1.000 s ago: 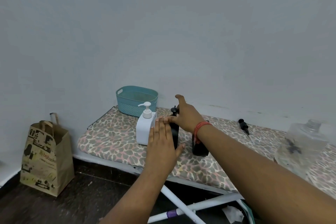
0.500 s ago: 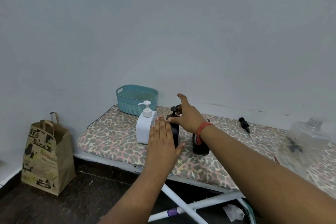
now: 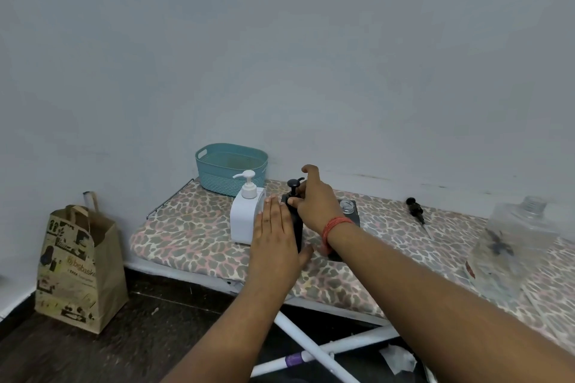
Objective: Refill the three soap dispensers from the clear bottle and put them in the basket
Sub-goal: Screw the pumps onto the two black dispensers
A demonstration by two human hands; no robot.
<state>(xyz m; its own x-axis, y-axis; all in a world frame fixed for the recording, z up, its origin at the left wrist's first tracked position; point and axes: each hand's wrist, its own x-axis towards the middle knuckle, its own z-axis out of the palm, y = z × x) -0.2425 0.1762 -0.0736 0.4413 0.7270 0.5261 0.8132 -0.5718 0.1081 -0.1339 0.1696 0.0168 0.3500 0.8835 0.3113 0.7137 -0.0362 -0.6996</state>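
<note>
A white soap dispenser (image 3: 244,218) stands on the leopard-print board (image 3: 193,227). Right beside it is a black dispenser (image 3: 295,221); my left hand (image 3: 275,239) lies flat with straight fingers against its body. My right hand (image 3: 312,200) pinches the black pump head (image 3: 292,185) at its top. Behind my right wrist a second black dispenser (image 3: 350,216) stands with its neck uncapped. Its black pump (image 3: 415,210) lies loose on the board to the right. The clear bottle (image 3: 516,242) stands at the far right, uncapped. The teal basket (image 3: 231,168) sits at the back left with nothing visible in it.
A brown paper bag (image 3: 77,267) stands on the dark floor left of the board. White crossed legs (image 3: 311,348) show under the board, with crumpled paper (image 3: 399,359) on the floor. A plain wall rises right behind the board.
My right hand has shifted slightly right at the black dispenser's pump head, so the pump head shows more. The left hand stays flat against the dispenser.
</note>
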